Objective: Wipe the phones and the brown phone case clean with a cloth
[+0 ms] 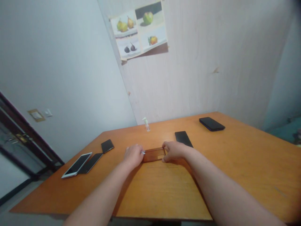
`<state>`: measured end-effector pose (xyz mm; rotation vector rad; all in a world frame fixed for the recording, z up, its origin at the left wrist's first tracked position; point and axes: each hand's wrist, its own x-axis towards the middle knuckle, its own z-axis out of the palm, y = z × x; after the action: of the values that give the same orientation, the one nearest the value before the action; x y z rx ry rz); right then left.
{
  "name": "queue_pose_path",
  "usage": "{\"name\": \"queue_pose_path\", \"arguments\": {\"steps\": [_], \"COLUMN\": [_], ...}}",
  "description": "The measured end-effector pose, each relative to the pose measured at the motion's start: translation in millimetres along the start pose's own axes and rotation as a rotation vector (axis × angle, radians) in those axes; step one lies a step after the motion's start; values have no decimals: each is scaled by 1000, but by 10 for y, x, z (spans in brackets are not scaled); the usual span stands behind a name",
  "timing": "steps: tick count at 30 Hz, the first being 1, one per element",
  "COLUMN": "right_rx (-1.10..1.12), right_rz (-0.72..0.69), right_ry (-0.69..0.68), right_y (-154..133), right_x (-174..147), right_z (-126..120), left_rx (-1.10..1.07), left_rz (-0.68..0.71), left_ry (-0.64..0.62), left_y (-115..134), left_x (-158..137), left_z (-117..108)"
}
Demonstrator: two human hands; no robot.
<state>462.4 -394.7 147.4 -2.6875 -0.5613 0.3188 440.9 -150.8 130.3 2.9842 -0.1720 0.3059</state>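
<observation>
A see-through brownish phone case point(152, 155) with a cutout near its right end lies low over the wooden table, between my hands. My right hand point(173, 150) grips the case's right end, thumb at the near edge and fingers at the far edge. At the left end is my left hand point(134, 155), its fingers closed. A small whitish piece point(143, 152) pokes out from those fingers; its kind is too small to tell. Whether the left fingers also clasp the case is hidden. Just beyond my right hand lies a dark phone point(183, 138), partly covered by it.
On the table point(162, 194), a white-framed tablet point(77, 165), a dark flat device point(91, 163) and a smaller dark one point(107, 146) lie left. A clear pump bottle point(147, 125) stands near the wall. A black case-like item point(212, 124) lies far right.
</observation>
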Motion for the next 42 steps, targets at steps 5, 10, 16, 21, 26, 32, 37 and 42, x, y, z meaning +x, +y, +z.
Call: {"name": "queue_pose_path", "arguments": {"steps": [5, 10, 16, 21, 26, 32, 37, 42], "right_rx": [9, -21, -34, -37, -26, -18, -21, -18], "right_rz": [10, -56, -98, -56, -48, -36, -42, -55], "right_ry": [-3, 13, -8, -2, 7, 3, 22, 21], "right_y": [5, 22, 40, 44, 19, 16, 38, 41], "right_x": [2, 23, 33, 41, 22, 15, 37, 41], "right_z": [6, 32, 70, 64, 40, 44, 81, 84], "left_rx": [2, -103, -204, -139, -29, -44, -148, -167], "left_rz": [2, 110, 239, 165, 28, 44, 169, 185], "left_ry": [-6, 5, -32, -60, -106, -109, -107, -136], "left_y": [-36, 381, 734, 391, -52, 180, 625, 469], "left_x": [-6, 29, 60, 37, -16, 10, 23, 17], "left_z": [49, 238, 322, 190, -46, 49, 245, 174]}}
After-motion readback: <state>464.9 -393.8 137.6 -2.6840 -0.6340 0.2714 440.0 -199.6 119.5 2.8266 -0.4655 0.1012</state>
